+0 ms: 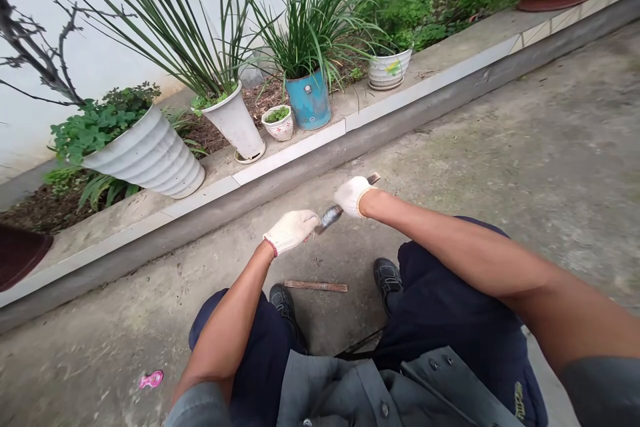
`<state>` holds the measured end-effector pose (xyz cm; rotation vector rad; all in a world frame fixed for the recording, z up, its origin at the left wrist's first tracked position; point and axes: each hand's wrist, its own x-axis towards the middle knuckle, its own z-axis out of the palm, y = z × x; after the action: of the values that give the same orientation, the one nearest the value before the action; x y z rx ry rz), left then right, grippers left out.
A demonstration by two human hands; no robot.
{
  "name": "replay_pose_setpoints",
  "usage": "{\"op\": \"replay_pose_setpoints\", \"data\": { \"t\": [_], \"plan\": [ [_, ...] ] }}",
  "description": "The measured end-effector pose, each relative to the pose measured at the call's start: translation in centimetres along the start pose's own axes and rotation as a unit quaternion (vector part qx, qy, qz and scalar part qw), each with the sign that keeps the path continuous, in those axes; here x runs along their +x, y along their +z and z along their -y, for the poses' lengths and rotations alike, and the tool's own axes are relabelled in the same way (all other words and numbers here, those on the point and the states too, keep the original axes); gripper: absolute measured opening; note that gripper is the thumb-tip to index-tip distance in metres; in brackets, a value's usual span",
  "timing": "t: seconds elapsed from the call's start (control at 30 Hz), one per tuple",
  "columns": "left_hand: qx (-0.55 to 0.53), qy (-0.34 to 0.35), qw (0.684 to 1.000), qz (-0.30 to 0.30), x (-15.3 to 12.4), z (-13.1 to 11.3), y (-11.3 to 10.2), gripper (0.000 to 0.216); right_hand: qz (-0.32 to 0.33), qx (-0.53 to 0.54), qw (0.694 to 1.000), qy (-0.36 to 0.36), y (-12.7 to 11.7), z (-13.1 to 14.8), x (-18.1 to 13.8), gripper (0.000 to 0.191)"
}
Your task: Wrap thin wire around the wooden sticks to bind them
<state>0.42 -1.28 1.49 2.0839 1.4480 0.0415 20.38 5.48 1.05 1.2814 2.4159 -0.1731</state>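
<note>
A wooden stick (374, 178) with a dark grey, shiny winding (331, 215) around its middle is held aslant above the concrete floor. My right hand (353, 196), in a white knit glove, is closed around it, and the stick's brown end pokes out past the glove. At the winding's lower end, my left hand (292, 231), gloved the same way, has its fingers pinched together on the stick; its grip is partly hidden. Between my shoes lies a second flat wooden stick (317, 286) with a pale band near its middle.
A raised, tile-edged planter ledge (290, 159) runs across in front. On it stand a tilted white ribbed pot (150, 152), a tall white pot (234, 121), a blue pot (309, 101) and smaller pots. A pink item (151, 379) lies on the floor at left.
</note>
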Motion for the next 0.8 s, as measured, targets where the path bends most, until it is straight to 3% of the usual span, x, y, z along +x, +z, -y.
{"op": "replay_pose_setpoints", "data": {
  "t": [0.1,0.23,0.3,0.4,0.47,0.6,0.7,0.8],
  "plan": [
    [0.044,0.0,0.999,-0.016,-0.1,0.3,-0.4,0.038,0.058,-0.007,0.996,-0.07,0.4,0.0,-0.5,0.032],
    [0.009,-0.009,0.999,-0.031,-0.2,0.8,-0.8,0.037,0.122,0.059,0.972,-0.191,0.4,-1.8,-0.9,0.018],
    [-0.041,-0.005,0.998,-0.04,-0.2,0.9,-1.0,0.036,0.115,0.12,0.956,-0.242,0.1,-3.0,-1.2,0.017],
    [-0.129,0.02,0.99,-0.045,-0.1,0.8,-1.0,0.031,0.085,0.271,0.925,-0.254,-0.8,-4.0,-2.0,0.023],
    [-0.174,0.035,0.983,-0.038,-0.1,0.5,-0.7,0.034,0.048,0.363,0.902,-0.227,-1.6,-3.9,-2.4,0.024],
    [-0.224,0.033,0.974,-0.02,0.1,-0.1,0.2,0.039,-0.088,0.446,0.885,-0.098,-2.7,-2.7,-2.1,0.024],
    [-0.228,0.025,0.973,-0.016,0.3,0.0,1.0,0.037,-0.168,0.406,0.898,-0.007,-2.9,-2.4,-1.0,0.027],
    [-0.207,0.032,0.978,-0.003,0.4,0.3,1.4,0.037,-0.209,0.275,0.936,0.066,-2.3,-2.7,0.1,0.028]
  ]
}}
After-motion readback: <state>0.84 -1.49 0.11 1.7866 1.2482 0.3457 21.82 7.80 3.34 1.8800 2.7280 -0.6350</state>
